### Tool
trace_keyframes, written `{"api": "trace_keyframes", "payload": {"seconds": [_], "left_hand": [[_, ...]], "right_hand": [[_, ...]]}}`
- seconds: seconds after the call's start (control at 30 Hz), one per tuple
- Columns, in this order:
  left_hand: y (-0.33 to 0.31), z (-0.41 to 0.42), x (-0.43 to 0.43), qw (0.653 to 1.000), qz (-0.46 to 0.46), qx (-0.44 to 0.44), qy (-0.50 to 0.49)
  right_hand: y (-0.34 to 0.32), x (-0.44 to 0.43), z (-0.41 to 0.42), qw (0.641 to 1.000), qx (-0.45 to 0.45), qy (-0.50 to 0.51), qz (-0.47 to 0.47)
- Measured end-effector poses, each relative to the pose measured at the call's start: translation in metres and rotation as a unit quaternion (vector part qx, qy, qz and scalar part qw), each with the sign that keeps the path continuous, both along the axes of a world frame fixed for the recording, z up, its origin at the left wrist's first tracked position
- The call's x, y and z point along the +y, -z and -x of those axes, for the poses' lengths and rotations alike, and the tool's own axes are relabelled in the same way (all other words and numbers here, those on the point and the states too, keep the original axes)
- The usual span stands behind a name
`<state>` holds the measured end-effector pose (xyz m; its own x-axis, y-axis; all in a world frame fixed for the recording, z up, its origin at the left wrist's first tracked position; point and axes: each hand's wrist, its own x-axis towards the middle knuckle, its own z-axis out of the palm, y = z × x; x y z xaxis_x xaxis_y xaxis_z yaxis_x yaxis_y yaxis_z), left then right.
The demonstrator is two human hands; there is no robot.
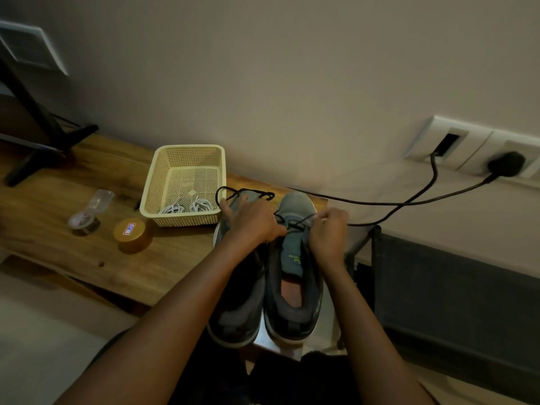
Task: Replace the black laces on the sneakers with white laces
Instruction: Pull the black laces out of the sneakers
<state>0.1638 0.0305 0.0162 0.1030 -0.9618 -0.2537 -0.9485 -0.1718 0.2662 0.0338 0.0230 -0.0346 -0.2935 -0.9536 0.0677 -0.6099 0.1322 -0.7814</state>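
Two grey sneakers stand side by side, toes pointing away from me: the left sneaker (236, 311) and the right sneaker (295, 290). A black lace (248, 192) loops loose over the left shoe's toe. My left hand (251, 223) lies over the left shoe and pinches the black lace at the right shoe's eyelets. My right hand (328, 232) pinches the other side of that lace. White laces (187, 206) lie coiled in a cream basket (152, 188) just left of the shoes.
A wooden table (87, 252) holds a gold-lidded jar (133, 233), a small clear-wrapped item (87, 214) and a monitor stand (43, 141). A black cable (409, 203) runs from wall sockets (479, 147) behind the shoes. A dark fabric unit (453, 302) stands on the right.
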Motion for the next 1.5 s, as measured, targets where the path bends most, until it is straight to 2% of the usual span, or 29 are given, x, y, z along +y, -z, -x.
{"api": "trace_keyframes", "payload": {"seconds": [0.03, 0.1, 0.13, 0.17, 0.2, 0.27, 0.37, 0.43, 0.53, 0.77, 0.87, 0.97, 1.0, 1.07, 1.1, 1.13, 1.17, 1.23, 1.27, 1.33, 1.4, 1.5], "left_hand": [[0.000, 0.000, 0.000, 1.000, 0.000, 0.001, -0.002], [0.000, 0.000, 0.001, 1.000, 0.006, 0.001, -0.004], [0.001, 0.001, 0.002, 1.000, 0.014, 0.003, -0.005], [0.002, 0.002, 0.003, 1.000, 0.026, 0.008, -0.006], [0.003, 0.004, 0.005, 0.999, 0.039, 0.010, -0.005], [0.005, 0.007, 0.009, 0.998, 0.059, -0.001, 0.009], [0.008, 0.011, 0.012, 0.996, 0.074, -0.028, 0.030], [0.007, 0.012, 0.012, 0.996, 0.076, -0.030, 0.029], [0.006, 0.011, 0.010, 0.996, 0.084, -0.020, 0.014], [0.006, 0.012, 0.009, 0.997, 0.078, 0.008, -0.001], [0.007, 0.012, 0.009, 0.996, 0.085, 0.011, -0.012], [0.006, 0.013, 0.008, 0.995, 0.095, 0.008, -0.023], [0.006, 0.013, 0.008, 0.995, 0.096, 0.004, -0.024], [0.007, 0.013, 0.007, 0.995, 0.095, -0.002, -0.024], [0.007, 0.012, 0.008, 0.995, 0.094, -0.004, -0.024], [0.008, 0.012, 0.008, 0.995, 0.094, -0.004, -0.025], [0.008, 0.012, 0.008, 0.995, 0.096, -0.002, -0.027], [0.007, 0.012, 0.009, 0.994, 0.101, -0.001, -0.029], [0.007, 0.012, 0.009, 0.994, 0.102, -0.002, -0.026], [0.007, 0.012, 0.009, 0.995, 0.099, -0.008, -0.015], [0.007, 0.012, 0.009, 0.995, 0.096, -0.006, -0.008], [0.006, 0.012, 0.009, 0.996, 0.089, 0.000, -0.003]], "right_hand": [[-0.001, -0.004, 0.006, 0.992, -0.106, 0.066, -0.016], [-0.004, -0.007, 0.013, 0.935, -0.317, 0.141, -0.076], [-0.007, -0.005, 0.015, 0.920, -0.354, 0.146, -0.086], [-0.009, -0.005, 0.014, 0.937, -0.314, 0.134, -0.073], [-0.014, -0.002, 0.014, 0.965, -0.236, 0.104, -0.044], [-0.023, 0.006, 0.012, 0.999, -0.039, 0.021, 0.016], [-0.033, 0.012, 0.008, 0.984, 0.137, -0.102, 0.044], [-0.036, 0.016, 0.003, 0.966, 0.210, -0.148, 0.011], [-0.032, 0.015, 0.003, 0.947, 0.273, -0.166, -0.034], [-0.024, 0.013, 0.000, 0.946, 0.274, -0.172, -0.004], [-0.017, 0.015, -0.006, 0.980, 0.153, -0.126, 0.024], [-0.008, 0.009, -0.004, 0.999, -0.020, 0.018, 0.017], [-0.007, 0.004, 0.000, 0.991, -0.107, 0.078, 0.001], [-0.010, -0.002, 0.010, 0.943, -0.294, 0.152, -0.047], [-0.011, -0.002, 0.013, 0.924, -0.340, 0.163, -0.060], [-0.014, 0.000, 0.015, 0.930, -0.326, 0.158, -0.058], [-0.017, 0.002, 0.015, 0.955, -0.259, 0.137, -0.039], [-0.024, 0.008, 0.014, 0.995, -0.070, 0.074, 0.016], [-0.029, 0.010, 0.013, 0.998, 0.023, 0.035, 0.041], [-0.034, 0.012, 0.011, 0.984, 0.156, -0.050, 0.068], [-0.037, 0.015, 0.006, 0.956, 0.257, -0.137, 0.034], [-0.032, 0.017, 0.000, 0.932, 0.303, -0.193, -0.043]]}}
